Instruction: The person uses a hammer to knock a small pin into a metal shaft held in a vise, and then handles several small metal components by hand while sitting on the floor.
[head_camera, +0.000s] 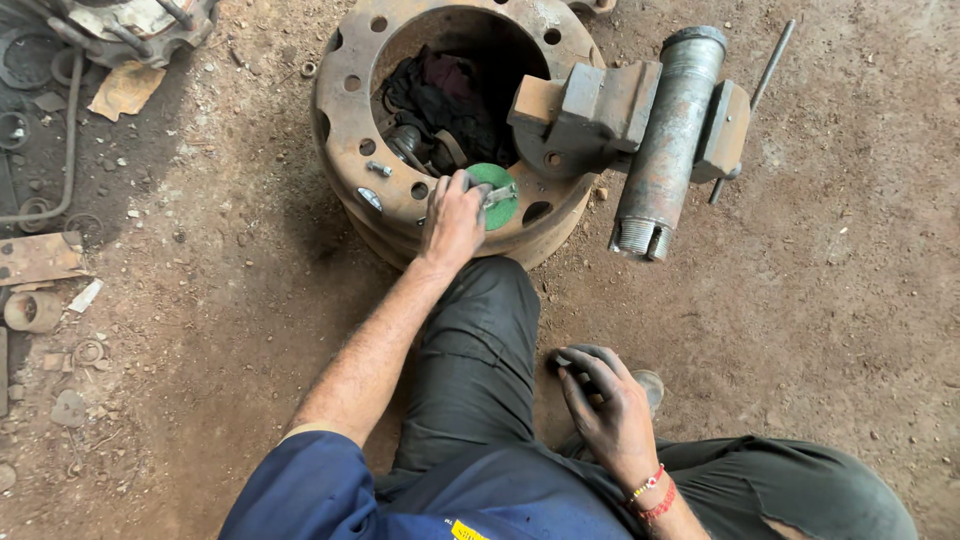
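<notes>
Scrap metal bits (40, 300) lay on the dirt at left; a rusty wheel drum (345, 100) sat centre with a grey bench vise (640, 125) mounted on its right rim. Left hand (452, 218) was clenched on a green round disc (497, 197) with a metal piece, resting on the drum's near rim. The drum held dark rags (440, 95) and small parts; right hand (605, 400), greasy, fingers loose, held nothing, resting by the knee.

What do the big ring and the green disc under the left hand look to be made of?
The ring looks like heavy steel or cast iron: brown rust, drilled holes. The green disc has a matte, even colour, perhaps plastic or painted metal; hard to tell. The left hand rests at its edge.
</notes>
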